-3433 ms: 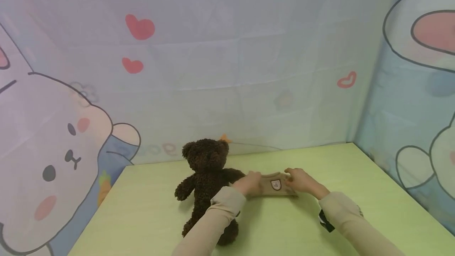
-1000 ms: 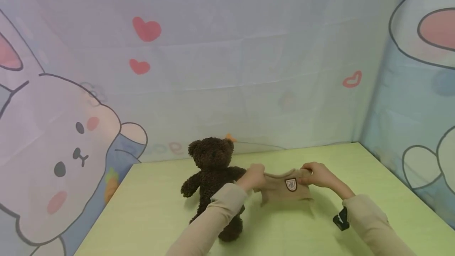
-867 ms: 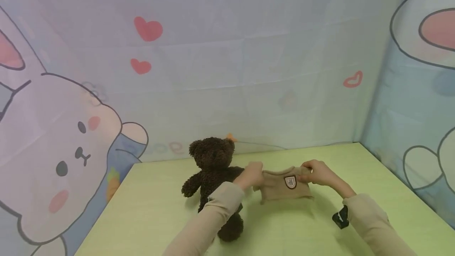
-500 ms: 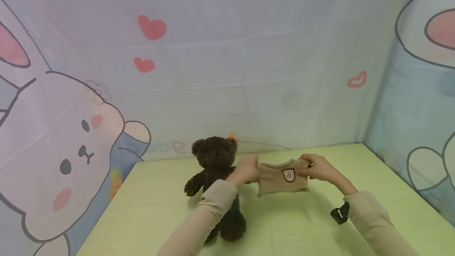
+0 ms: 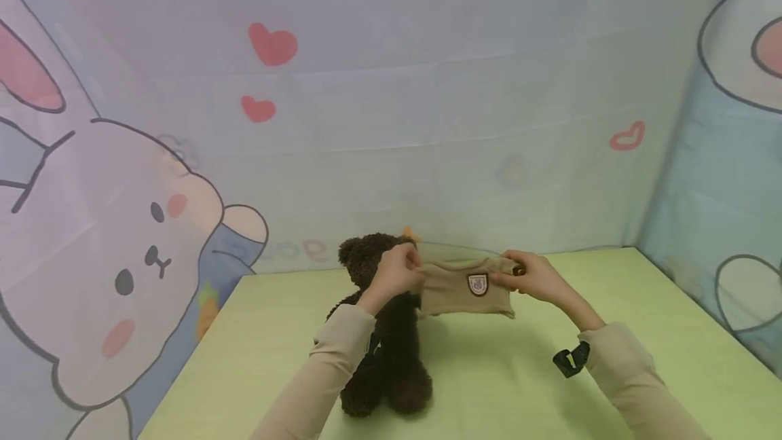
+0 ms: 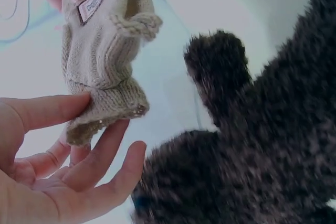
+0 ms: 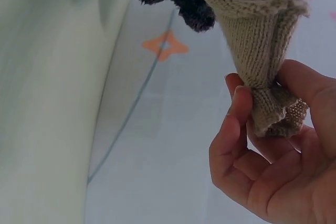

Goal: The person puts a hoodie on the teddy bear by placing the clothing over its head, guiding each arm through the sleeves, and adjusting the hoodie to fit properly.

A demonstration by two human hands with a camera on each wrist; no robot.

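A small beige knitted sweater (image 5: 452,294) with a shield-shaped patch is stretched out above the table. My left hand (image 5: 396,271) pinches the sleeve at its left end, and my right hand (image 5: 533,278) pinches the opposite sleeve. In the left wrist view, the thumb and fingers (image 6: 68,109) are at a ribbed cuff. The right wrist view shows the other sleeve bunched between curled fingers (image 7: 236,114) and thumb. A dark brown teddy bear (image 5: 400,352) is upright just left of the sweater. My left hand and forearm hide part of its head and body.
A pale green table (image 5: 489,386) lies under the hands. Behind it hangs a cloth backdrop (image 5: 440,121) with hearts and rabbits, which also covers both sides. A black clip-like device (image 5: 571,360) sits at my right cuff.
Both hands have lifted the sweater from low over the table and carried it left toward the bear. My left hand now overlaps the bear's head. The head view has turned slightly left.
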